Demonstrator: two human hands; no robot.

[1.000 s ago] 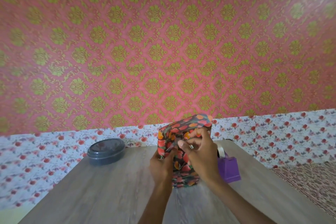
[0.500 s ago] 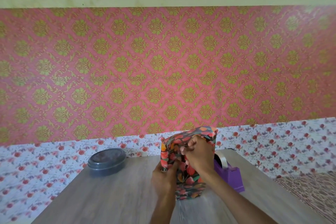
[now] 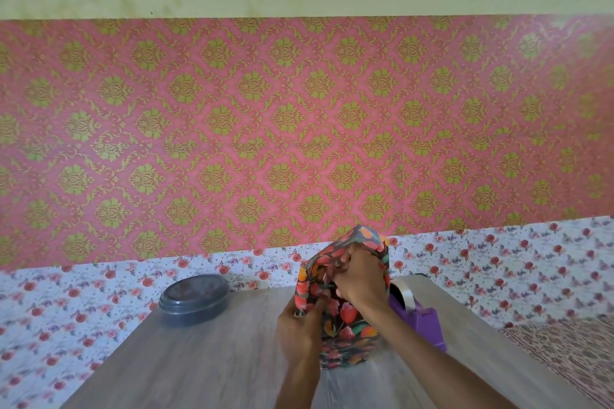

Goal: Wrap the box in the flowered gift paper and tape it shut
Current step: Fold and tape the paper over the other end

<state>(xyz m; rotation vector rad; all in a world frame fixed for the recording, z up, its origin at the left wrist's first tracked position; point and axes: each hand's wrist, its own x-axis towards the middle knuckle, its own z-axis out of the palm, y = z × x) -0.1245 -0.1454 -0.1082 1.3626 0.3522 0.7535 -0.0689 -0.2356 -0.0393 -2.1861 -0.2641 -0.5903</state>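
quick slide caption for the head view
Left hand and right hand pinch folds on the flower-wrapped box, tape dispenser beside it.

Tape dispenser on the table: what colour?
Purple plastic tape dispenser, seen best in the head view.

The flowered paper (image 3: 345,332) covered your box completely, so none of its surface showed. Your right hand (image 3: 360,279) gripped the folds at the top front, hiding how the flaps met and whether any tape lay there. Your left hand (image 3: 299,325) held the lower left edge, with most of its fingers out of sight. The purple tape dispenser (image 3: 422,322) was partly hidden behind the parcel and your right forearm. Both forearms and the bench (image 3: 199,368) ran off the bottom edge. The lid of the dark container (image 3: 194,297) hid whatever was inside.
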